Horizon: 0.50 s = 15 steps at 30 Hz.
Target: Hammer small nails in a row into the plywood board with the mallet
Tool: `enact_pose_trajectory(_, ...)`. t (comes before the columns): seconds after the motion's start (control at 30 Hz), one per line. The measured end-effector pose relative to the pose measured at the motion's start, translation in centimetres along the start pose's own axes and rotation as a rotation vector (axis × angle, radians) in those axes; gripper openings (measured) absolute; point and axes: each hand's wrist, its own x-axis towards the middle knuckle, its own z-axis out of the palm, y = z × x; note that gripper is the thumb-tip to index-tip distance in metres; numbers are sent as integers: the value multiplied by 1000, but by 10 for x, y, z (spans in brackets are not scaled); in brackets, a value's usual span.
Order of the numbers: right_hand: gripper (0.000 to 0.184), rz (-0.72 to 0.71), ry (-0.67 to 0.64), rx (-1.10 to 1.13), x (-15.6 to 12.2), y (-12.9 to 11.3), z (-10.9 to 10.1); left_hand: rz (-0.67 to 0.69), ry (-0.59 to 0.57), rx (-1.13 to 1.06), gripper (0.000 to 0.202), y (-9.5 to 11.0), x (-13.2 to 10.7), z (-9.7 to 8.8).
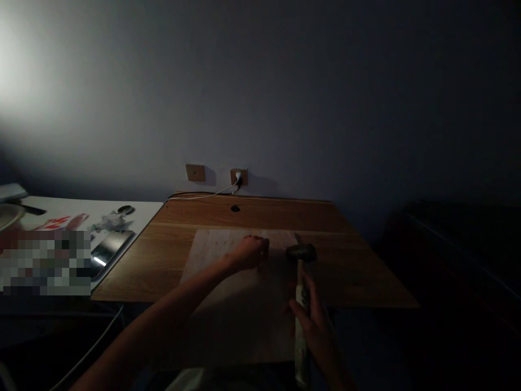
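Note:
A pale wooden board lies on the brown wooden table and reaches past its near edge. My left hand is closed low over the board's far half, its fingertips pinched together; whatever they hold is too dark and small to make out. My right hand grips the light handle of a hammer at the board's right side. The hammer's dark head points away from me, to the right of my left hand. A short row of small marks or nails shows near the board's far left edge.
The wooden table stands against a grey wall. A white cable runs from a wall socket along its back edge. To the left, a white table holds a dark shiny flat object, crumpled plastic and a bowl.

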Motion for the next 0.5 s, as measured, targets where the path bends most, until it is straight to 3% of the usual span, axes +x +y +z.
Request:
enact_pose_trajectory(0.13,88,14,36,-7,0,9,2,-88,85,-284,21,-36,-9,-6)
enact_pose_trajectory(0.23,91,30,41,-58,-1,12,6,-108,131,-447,27,-46,-15,2)
enact_pose_trajectory(0.37,87,38,21,-88,-1,12,7,-111,177,-598,21,-29,-16,20)
enact_pose_trajectory(0.5,82,24,33,-77,-1,13,6,-52,139,-647,23,-4,-14,33)
